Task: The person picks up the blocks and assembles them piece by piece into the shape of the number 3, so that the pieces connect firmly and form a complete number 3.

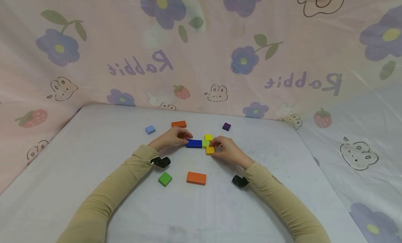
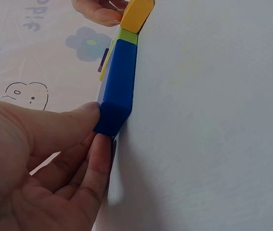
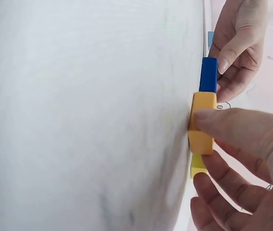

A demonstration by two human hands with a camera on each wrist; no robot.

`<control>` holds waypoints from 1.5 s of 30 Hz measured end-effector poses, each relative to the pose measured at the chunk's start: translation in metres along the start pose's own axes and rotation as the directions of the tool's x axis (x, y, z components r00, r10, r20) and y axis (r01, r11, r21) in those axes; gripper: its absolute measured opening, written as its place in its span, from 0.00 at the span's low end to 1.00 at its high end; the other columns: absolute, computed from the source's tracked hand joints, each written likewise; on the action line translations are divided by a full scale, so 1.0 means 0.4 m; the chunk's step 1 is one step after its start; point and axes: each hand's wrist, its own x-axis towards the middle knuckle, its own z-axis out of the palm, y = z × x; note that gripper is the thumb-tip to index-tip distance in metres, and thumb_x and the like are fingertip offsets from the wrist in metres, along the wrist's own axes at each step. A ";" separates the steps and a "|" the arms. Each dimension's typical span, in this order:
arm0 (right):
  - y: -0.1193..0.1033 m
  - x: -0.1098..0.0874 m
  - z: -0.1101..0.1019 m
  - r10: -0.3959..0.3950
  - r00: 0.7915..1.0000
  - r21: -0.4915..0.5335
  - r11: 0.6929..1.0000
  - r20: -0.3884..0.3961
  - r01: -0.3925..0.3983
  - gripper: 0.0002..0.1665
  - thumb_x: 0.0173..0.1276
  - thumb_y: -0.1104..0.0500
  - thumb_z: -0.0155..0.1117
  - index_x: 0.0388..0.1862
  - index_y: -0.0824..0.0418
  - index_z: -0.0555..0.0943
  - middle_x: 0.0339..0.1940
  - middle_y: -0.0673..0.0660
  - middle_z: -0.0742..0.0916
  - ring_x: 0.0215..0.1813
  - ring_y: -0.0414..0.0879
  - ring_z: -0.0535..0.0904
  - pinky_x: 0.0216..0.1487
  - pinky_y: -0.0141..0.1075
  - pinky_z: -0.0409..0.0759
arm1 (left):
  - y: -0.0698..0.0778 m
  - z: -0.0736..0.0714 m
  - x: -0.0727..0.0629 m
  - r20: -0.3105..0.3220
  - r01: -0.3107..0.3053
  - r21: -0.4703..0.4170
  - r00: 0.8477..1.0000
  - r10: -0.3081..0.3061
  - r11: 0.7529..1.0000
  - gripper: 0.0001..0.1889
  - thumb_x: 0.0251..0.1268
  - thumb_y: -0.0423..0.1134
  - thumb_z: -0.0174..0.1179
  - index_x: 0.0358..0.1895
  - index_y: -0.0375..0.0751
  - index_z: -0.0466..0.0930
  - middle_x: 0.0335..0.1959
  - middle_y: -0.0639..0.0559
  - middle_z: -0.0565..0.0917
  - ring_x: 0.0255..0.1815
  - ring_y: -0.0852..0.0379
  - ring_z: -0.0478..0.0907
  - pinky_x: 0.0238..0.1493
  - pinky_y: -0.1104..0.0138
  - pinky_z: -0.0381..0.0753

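Two pinches: my left hand [image 1: 171, 137] holds the blue block [image 1: 194, 144], my right hand [image 1: 229, 150] the amber block [image 1: 209, 151] beside the lime block [image 1: 205, 143].

Soft, even light falls on a pale tabletop [image 1: 94, 142] bordered at the back and both sides by pink fabric walls [image 1: 201, 67] printed with purple flowers [image 1: 245, 60], strawberries [image 1: 182, 92] and mirrored "Rabbit" lettering [image 1: 161, 60]

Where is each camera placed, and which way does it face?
Head: on the head, facing forward and down at the table; left hand, right hand and sleeves show.
Left wrist: on that wrist, facing the blue block; both hands show.
Right wrist: on that wrist, facing the golden block; both hands show.
Both wrist views share the blue block.
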 end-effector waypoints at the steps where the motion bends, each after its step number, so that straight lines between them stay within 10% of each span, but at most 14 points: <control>1: 0.000 0.000 0.000 0.002 1.000 0.000 1.000 0.000 -0.002 0.17 0.56 0.63 0.74 0.44 0.59 0.80 0.42 0.51 0.82 0.47 0.48 0.75 0.55 0.43 0.74 | -0.001 0.000 0.000 -0.001 0.000 0.005 1.000 0.000 1.000 0.13 0.65 0.27 0.59 0.52 0.37 0.80 0.48 0.48 0.83 0.45 0.54 0.77 0.52 0.64 0.76; 21: -0.009 -0.011 -0.019 -0.044 0.999 -0.012 0.999 0.003 0.044 0.19 0.56 0.63 0.74 0.46 0.63 0.80 0.44 0.54 0.83 0.48 0.51 0.76 0.54 0.45 0.75 | -0.002 0.001 0.003 0.001 0.014 -0.020 1.000 -0.014 1.000 0.14 0.64 0.27 0.60 0.52 0.37 0.81 0.48 0.48 0.83 0.45 0.54 0.77 0.52 0.64 0.76; 32: -0.019 -0.048 -0.098 -0.077 0.997 0.056 0.995 -0.016 0.078 0.22 0.60 0.61 0.71 0.52 0.66 0.78 0.50 0.62 0.83 0.54 0.59 0.75 0.56 0.54 0.72 | -0.005 0.001 0.007 0.001 -0.001 -0.015 1.000 0.001 1.000 0.14 0.64 0.27 0.60 0.52 0.37 0.81 0.47 0.48 0.82 0.42 0.54 0.77 0.49 0.66 0.77; 45: 0.010 -0.140 -0.187 -0.083 0.995 0.046 0.995 -0.045 0.086 0.24 0.61 0.55 0.71 0.55 0.57 0.78 0.51 0.51 0.83 0.53 0.47 0.77 0.56 0.48 0.74 | -0.003 0.002 0.008 -0.010 -0.003 -0.007 1.000 0.003 1.000 0.14 0.64 0.27 0.60 0.52 0.38 0.81 0.46 0.49 0.82 0.43 0.53 0.76 0.50 0.65 0.76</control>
